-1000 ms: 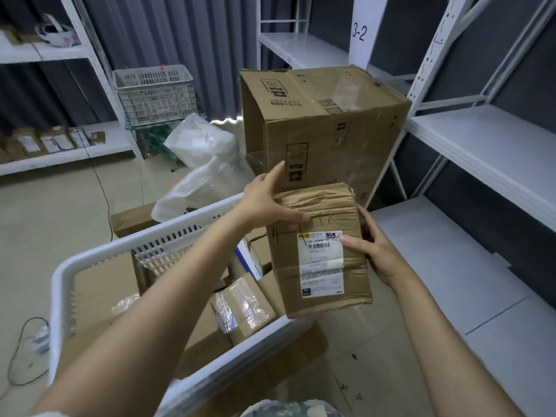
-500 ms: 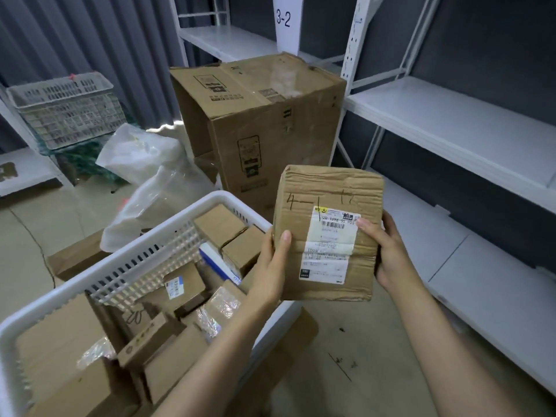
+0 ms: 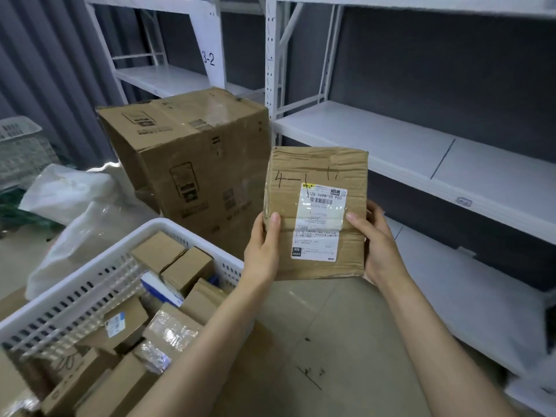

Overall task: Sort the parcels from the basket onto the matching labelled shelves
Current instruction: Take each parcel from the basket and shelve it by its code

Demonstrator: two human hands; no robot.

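Observation:
I hold a brown taped cardboard parcel (image 3: 316,167) upright in front of me, with "4-1" handwritten on it and a white shipping label on its face. My left hand (image 3: 263,251) grips its lower left edge, thumb on the front. My right hand (image 3: 376,239) grips the lower right edge, thumb on the label. The white plastic basket (image 3: 90,284) stands at lower left, holding several small cardboard parcels (image 3: 171,260). White metal shelves (image 3: 391,139) run along the right, and a post beyond the big carton carries a "3-2" label (image 3: 209,59).
A large brown carton (image 3: 192,152) stands on the floor behind the basket. White plastic bags (image 3: 75,200) lie to its left, and another white basket (image 3: 21,145) sits at the far left. Flattened cardboard lies under the basket. A lower shelf board (image 3: 451,296) sits at right.
The view has swung right and up toward the shelves. The parcel has risen away from the basket, and my left hand has shifted from its top to its lower left edge.

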